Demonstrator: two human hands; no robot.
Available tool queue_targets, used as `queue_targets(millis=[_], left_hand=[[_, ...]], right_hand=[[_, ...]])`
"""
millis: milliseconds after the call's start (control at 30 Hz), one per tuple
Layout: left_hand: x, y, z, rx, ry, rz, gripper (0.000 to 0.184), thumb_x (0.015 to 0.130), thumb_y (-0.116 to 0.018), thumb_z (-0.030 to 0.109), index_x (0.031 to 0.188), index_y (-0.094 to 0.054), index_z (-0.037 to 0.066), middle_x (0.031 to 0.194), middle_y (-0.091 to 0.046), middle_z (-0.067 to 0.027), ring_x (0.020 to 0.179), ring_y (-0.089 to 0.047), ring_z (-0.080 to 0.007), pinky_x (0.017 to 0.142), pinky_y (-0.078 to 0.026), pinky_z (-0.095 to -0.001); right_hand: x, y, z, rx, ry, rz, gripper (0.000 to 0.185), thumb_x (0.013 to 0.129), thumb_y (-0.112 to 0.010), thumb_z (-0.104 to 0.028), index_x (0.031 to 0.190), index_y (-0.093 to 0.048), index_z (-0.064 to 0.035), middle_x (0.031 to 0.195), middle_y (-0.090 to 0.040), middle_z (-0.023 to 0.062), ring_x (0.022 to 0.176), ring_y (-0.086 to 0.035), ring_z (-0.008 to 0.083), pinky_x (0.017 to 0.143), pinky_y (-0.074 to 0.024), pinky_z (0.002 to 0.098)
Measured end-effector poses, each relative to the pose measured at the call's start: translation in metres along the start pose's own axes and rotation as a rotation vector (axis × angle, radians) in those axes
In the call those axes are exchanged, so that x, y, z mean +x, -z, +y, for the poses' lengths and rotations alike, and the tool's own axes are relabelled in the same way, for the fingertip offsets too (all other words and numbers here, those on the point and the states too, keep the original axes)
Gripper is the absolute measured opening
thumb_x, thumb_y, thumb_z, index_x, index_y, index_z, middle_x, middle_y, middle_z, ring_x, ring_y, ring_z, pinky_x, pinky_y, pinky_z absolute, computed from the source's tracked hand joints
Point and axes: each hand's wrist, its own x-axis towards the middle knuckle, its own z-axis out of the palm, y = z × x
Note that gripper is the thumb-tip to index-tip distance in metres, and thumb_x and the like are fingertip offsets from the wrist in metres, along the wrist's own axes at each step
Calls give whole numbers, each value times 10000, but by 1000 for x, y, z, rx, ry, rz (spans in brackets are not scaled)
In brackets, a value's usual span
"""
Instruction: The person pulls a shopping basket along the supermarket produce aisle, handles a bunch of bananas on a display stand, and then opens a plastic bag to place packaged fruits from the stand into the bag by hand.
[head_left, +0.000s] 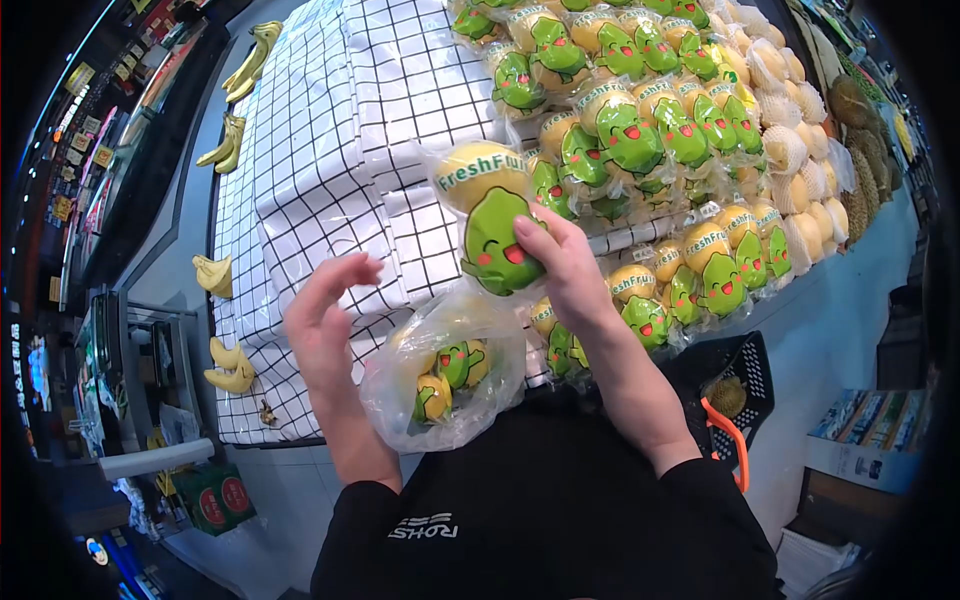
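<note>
My right hand [568,262] grips a clear plastic pack of yellow fruit [492,215], printed "FreshFruit" with a smiling green cartoon, its thumb lying across the front. It is raised above the checked table covering. To the left, my left hand [328,300] has its fingers apart and curled a little, with nothing in them. A thin see-through plastic bag [480,395] sits against the left forearm, in front of my body. Through it show yellow fruits in similar green-printed packs [460,362]. Whether the bag hangs from the forearm or rests on the table edge, I cannot tell.
Rows of the same packs [632,130] cover the right side of the white checked cloth [310,200]. Beyond them lie fruits in foam nets [775,105] and durians [858,150]. Bananas [232,366] line the left edge. A black basket with an orange handle [735,440] is at my right.
</note>
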Motion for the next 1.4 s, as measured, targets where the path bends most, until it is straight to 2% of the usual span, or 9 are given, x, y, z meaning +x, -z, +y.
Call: queue_targets(millis=[200,333,433,967,1067,1133,1200,1267,1400], left_hand=[[-73,8,29,408,-144,55,718,789,-705,594,1087,-652,-57,816,-594,-91,772,-561,-191,684,-437,-328],[-87,-10,38,676,-30,63,407,772,-804,252,1017,-657,-37,768,-581,-76,702,-530,-154,642,-424,-291],[-96,-16,22,586,184,249,113,908,-638,12,1005,-660,-43,655,-581,-18,574,-484,-56,535,-385,-218],[-92,-53,34,40,78,371,212,1011,-536,119,978,-642,-61,635,-577,-29,421,-402,-14,409,-267,-192],[-89,-53,32,-18,39,374,223,1018,-527,132,974,-638,-56,606,-551,-19,397,-384,-21,403,-249,-197],[-86,-48,22,12,40,455,216,1016,-532,137,982,-636,-49,596,-544,-11,406,-392,-28,407,-250,-195],[-78,-54,24,-57,64,430,217,1015,-536,140,977,-640,-47,594,-539,-7,423,-403,-28,423,-262,-193],[-76,-59,22,-127,88,402,219,1013,-540,143,972,-643,-46,591,-535,-2,441,-415,-29,438,-274,-190],[-76,-79,6,-152,59,366,142,952,-635,69,976,-680,-63,727,-632,-11,573,-483,-8,510,-347,-168]], right_hand=[[-58,19,-2,14,-18,-82,484,944,-625,-232,1304,-501,67,1156,-646,107,1043,-622,138,920,-499,289],[-88,31,-3,-24,-177,-268,574,901,-662,-204,1363,-461,72,1238,-613,127,1116,-593,166,958,-479,303],[-103,30,13,-50,-281,-277,573,906,-675,-162,1378,-451,73,1275,-594,117,1147,-572,165,976,-469,312],[-85,-18,61,-108,-509,-214,625,975,-589,-361,1390,-434,80,1265,-592,174,1185,-548,198,1014,-427,318],[-76,-22,89,-145,-349,-166,619,983,-582,-322,1418,-383,70,1248,-591,158,1165,-552,204,999,-437,340],[-74,-27,105,-378,80,41,614,979,-586,-271,1440,-343,54,1176,-619,132,1100,-582,219,950,-466,346],[-70,-18,95,-664,237,-63,665,970,-585,-289,1450,-290,65,1098,-645,183,1000,-642,319,866,-507,399],[-76,-35,60,-1109,-301,-231,712,955,-583,-338,1425,-284,105,1045,-629,274,928,-642,432,810,-515,472],[-76,-29,92,-985,-1,-80,819,941,-573,-368,1444,-184,147,1045,-591,338,907,-609,497,793,-493,536]])
